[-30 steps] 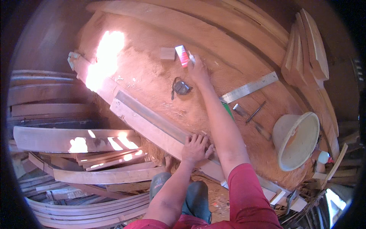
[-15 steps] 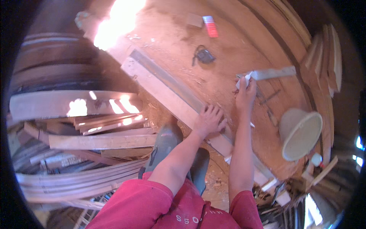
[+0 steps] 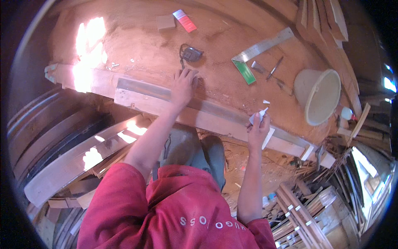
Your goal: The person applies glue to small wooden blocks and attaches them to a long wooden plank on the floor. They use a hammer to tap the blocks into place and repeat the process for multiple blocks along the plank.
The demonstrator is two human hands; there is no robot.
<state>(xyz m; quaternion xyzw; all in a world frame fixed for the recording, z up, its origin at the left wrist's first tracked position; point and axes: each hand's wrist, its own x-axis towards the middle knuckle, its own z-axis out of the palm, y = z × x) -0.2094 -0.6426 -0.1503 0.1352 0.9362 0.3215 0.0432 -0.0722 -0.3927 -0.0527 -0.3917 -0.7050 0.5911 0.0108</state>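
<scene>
My right hand (image 3: 259,128) is closed around a small white bottle with a pointed nozzle (image 3: 258,117), held over the right part of a long wooden board (image 3: 224,123). A small white cone-shaped cap (image 3: 266,102) lies just beyond the nozzle. My left hand (image 3: 185,86) reaches over the board's far edge, fingers apart and slightly curled, with nothing visible in them. Just past those fingertips rests a black tape measure with a strap (image 3: 191,54). A white strip (image 3: 268,138) sits at the board beside my right hand.
Beyond the board lie a try square with a green handle (image 3: 244,72), a pencil (image 3: 275,68), a red-and-white packet (image 3: 185,21) and a wooden block (image 3: 166,22). A pale bucket (image 3: 306,97) stands tilted at right. Curved planks (image 3: 62,174) are stacked at left.
My left hand has left the middle of the board and moved left toward the tape measure. The right hand has drawn back with the bottle, uncovering the green square handle. The view has turned.
</scene>
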